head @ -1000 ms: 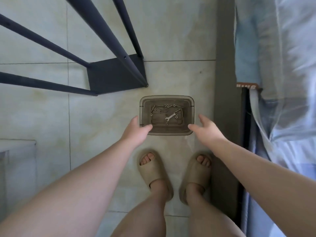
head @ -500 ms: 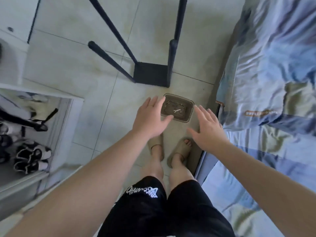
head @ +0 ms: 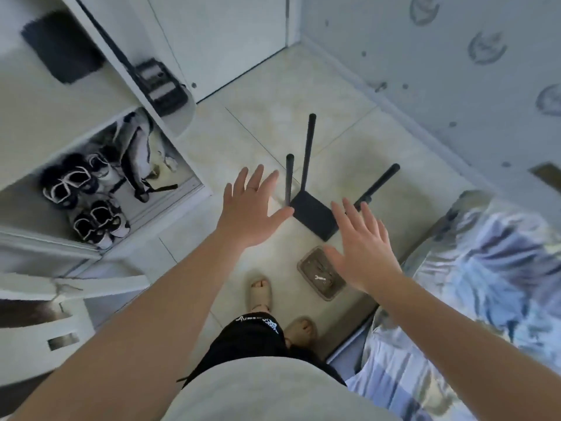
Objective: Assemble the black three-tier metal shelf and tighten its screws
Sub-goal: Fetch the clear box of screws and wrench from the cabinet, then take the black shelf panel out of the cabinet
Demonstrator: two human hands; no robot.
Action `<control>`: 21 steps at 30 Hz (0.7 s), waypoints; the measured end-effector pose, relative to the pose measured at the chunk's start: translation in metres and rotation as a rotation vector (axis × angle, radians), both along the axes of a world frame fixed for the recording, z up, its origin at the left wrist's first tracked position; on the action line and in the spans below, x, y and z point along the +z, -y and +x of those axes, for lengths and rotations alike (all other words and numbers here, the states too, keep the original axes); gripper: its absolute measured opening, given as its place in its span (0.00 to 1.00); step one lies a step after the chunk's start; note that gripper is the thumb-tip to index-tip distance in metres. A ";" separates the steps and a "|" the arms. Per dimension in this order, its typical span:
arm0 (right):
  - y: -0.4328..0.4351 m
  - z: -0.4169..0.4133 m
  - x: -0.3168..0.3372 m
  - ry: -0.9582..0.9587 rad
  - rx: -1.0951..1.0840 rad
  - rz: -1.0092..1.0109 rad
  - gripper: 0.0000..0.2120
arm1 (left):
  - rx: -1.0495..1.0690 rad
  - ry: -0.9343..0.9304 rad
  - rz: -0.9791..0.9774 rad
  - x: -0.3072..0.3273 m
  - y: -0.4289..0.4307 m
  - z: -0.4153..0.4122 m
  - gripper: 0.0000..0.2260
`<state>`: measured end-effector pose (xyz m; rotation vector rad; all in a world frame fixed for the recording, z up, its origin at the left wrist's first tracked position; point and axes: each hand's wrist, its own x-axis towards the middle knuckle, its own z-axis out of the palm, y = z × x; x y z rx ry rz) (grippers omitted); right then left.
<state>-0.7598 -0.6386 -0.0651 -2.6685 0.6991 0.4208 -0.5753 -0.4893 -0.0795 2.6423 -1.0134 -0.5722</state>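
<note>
Pale tiled floor [head: 267, 117], narrow gap beside a bed. Landmark: parts tray [head: 308, 262] on the floor.

- Nearer than the tray: two feet in beige slippers [head: 259, 291], black shorts.
- Small wrench [head: 320, 278] lies inside the tray; other bits there are too small to tell.
- Right of the tray: crumpled blue bedding [head: 485, 284].
- Right hand [head: 364, 253] is above the tray's right edge, fingers spread, holding nothing.
- Left hand [head: 249, 211] is up and left of the tray, also splayed and empty.
- Just beyond the tray: black shelf [head: 314, 218], with one plate on the floor and three posts visible, all sticking up. Neither hand touches it.
- Far left of the tray: open cabinet [head: 36, 126] with shoes [head: 82, 189].
</note>
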 end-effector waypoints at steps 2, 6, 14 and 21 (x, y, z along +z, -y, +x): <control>-0.001 0.023 0.022 0.022 0.074 -0.027 0.39 | 0.075 0.026 -0.012 0.020 -0.019 0.010 0.36; -0.014 0.074 0.057 0.096 0.209 -0.071 0.39 | 0.220 0.044 -0.043 0.058 -0.062 0.037 0.36; -0.069 0.176 0.102 0.227 0.485 -0.147 0.39 | 0.446 0.147 -0.078 0.109 -0.157 0.100 0.38; -0.142 0.296 0.118 0.297 0.631 -0.144 0.38 | 0.547 0.212 -0.086 0.136 -0.251 0.190 0.37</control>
